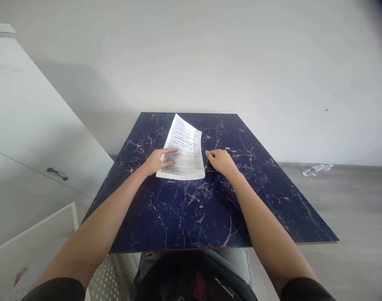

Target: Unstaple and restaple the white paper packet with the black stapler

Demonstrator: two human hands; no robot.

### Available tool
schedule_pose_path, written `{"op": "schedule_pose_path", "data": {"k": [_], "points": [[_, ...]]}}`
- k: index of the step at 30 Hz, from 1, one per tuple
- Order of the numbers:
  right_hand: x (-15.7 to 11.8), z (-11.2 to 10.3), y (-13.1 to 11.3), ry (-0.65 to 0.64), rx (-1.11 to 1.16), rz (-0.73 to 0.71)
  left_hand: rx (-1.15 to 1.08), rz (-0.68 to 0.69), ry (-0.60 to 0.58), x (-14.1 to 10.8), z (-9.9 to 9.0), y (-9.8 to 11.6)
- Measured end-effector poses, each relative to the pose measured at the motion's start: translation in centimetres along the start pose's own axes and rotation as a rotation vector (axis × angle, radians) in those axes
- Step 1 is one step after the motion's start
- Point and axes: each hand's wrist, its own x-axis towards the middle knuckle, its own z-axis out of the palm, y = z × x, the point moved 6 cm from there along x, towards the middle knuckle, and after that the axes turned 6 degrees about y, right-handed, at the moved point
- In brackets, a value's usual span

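Observation:
Printed paper sheets lie at a slant on the dark blue marbled table, covered in small text. My left hand rests on their left side, thumb and fingers spread over the page. Beside the lower right edge of the paper, my right hand is closed over a black stapler. Most of the stapler is hidden under the hand, so its jaws cannot be made out. Just behind that hand lies a small grey piece, too small to identify.
A white cabinet with a dark handle stands to the left. Below it is a white perforated container. Clear plastic packaging lies on the floor to the right. The wall rises behind the table.

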Motion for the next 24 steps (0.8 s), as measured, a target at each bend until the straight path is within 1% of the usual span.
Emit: {"op": "schedule_pose_path", "data": {"k": [7, 10, 14, 17, 20, 24], "points": [[-0.2, -0.1, -0.1, -0.020, 0.021, 0.015, 0.013, -0.010, 0.014, -0.1, -0.3, 0.4], [-0.1, -0.2, -0.2, -0.005, 0.024, -0.011, 0.009, 0.004, 0.013, -0.1, -0.2, 0.9], [-0.3, -1.4, -1.0, 0.034, 0.056, -0.153, -0.031, 0.004, 0.036, -0.2, -0.1, 1.0], [-1.0, -2.2, -1.7, -0.049, 0.097, -0.281, -0.079, 0.001, 0.053, -0.2, -0.3, 1.0], [-1.7, -2.1, -2.1, -0.131, 0.048, -0.376, -0.104, 0.011, 0.059, -0.2, -0.4, 1.0], [-1.9, -1.0, -1.7, -0.146, -0.057, -0.402, -0.122, 0.001, 0.073, -0.1, -0.6, 0.9]]}}
